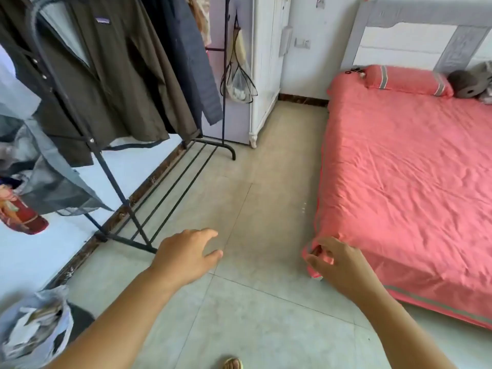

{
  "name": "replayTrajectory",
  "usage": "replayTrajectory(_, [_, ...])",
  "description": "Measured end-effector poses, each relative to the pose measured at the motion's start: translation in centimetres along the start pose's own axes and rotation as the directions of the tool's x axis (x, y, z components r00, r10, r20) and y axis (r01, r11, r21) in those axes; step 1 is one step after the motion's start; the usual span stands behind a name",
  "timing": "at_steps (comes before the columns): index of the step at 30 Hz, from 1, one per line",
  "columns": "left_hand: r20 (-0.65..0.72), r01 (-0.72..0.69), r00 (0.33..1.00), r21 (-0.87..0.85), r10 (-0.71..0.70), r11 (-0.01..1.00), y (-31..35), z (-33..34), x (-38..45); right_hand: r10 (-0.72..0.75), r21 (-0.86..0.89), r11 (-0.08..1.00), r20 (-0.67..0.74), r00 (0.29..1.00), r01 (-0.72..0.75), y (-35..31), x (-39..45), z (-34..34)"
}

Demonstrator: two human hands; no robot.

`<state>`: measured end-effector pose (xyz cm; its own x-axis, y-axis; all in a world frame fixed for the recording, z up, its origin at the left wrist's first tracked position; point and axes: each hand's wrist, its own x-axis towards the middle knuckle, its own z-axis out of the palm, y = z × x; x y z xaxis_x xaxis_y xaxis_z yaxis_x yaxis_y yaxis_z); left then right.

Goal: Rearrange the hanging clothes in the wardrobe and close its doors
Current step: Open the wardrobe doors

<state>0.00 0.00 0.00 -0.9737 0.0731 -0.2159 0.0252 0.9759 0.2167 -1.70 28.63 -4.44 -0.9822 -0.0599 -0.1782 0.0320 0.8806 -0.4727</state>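
A white wardrobe (267,62) stands at the back, between a clothes rack and the bed; the doors I can see look shut. On the black rack (159,187) at the left hang a dark olive jacket (106,83) and a navy garment (191,54). My left hand (186,255) hovers over the floor with relaxed fingers and holds nothing. My right hand (338,265) hangs near the bed's front corner with loosely curled fingers, and I see nothing in it.
A bed with a coral sheet (404,187) and a pillow (407,79) fills the right side. Plastic bags (241,81) hang from the rack's far post. A bag of rubbish (34,328) sits at the lower left. Tiled floor (253,209) runs between rack and bed.
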Motion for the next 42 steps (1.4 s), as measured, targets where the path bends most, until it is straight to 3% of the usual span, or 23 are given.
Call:
replayTrajectory(5, [0.022, 0.011, 1.0, -0.08, -0.009, 0.997, -2.9, -1.0, 10.6, 0.107, 0.106, 0.989, -0.042, 0.993, -0.102, -1.9, 9.2, -0.8])
replayTrajectory(15, [0.085, -0.134, 0.985, -0.145, 0.147, 0.98, 3.8, -3.7, 36.1, 0.255, 0.184, 0.958, -0.185, 0.949, -0.222, 3.3, 29.9, -5.2])
replayTrajectory(25, [-0.06, -0.06, 0.997, -0.214, 0.048, 0.975, 7.3, -13.5, 61.9, 0.18, 0.215, 0.969, -0.285, 0.941, -0.12, 3.6, 57.6, -16.9])
replayTrajectory(32, [-0.096, 0.003, 0.994, -0.401, -0.045, 0.916, 4.4, -15.7, 80.0, 0.137, 0.198, 0.976, -0.234, 0.963, -0.091, 2.2, 76.4, -20.0])
replayTrajectory(37, [-0.028, 0.029, 0.999, -0.384, -0.043, 0.923, 3.1, -18.6, 95.5, 0.154, 0.167, 0.978, -0.191, 0.969, -0.123, 1.2, 90.5, -23.0])
replayTrajectory(42, [-0.001, -0.058, 0.998, -0.339, 0.062, 0.939, 7.3, -22.9, 110.0, 0.223, 0.173, 0.968, -0.256, 0.941, -0.183, 2.3, 101.5, -28.1])
